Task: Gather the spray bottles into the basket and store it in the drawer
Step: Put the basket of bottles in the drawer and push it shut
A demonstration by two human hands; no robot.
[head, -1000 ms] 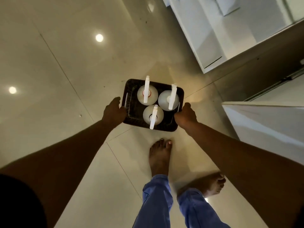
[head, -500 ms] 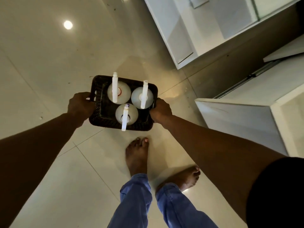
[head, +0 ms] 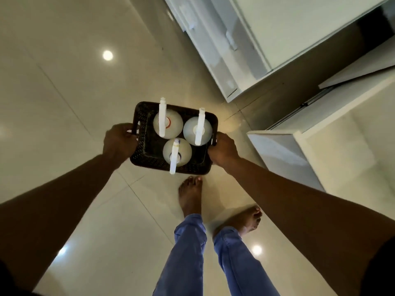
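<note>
Above the tiled floor (head: 64, 116), in the head view, a dark basket (head: 142, 144) hangs in the air, carried level. The left hand (head: 118, 141) is wrapped around the handle on the basket's left end; the right hand (head: 223, 149) grips the right end the same way. Three spray bottles (head: 197, 130) stand upright inside, bunched toward the basket's right side, nozzles pointing away from the person. An open white drawer (head: 333, 150) lies to the right of the basket and lower, near but not touching. White cabinets (head: 245, 43) stand beyond the basket. Bare feet (head: 190, 194) are just behind it.

Gathering looks finished; stowing remains. The bottles are tall and free-standing, so a tilt while swinging right could topple one. The basket's right end could also strike the drawer's front panel if lowered too soon, jarring the load. Whether the drawer is deep enough for the nozzles cannot be told.
</note>
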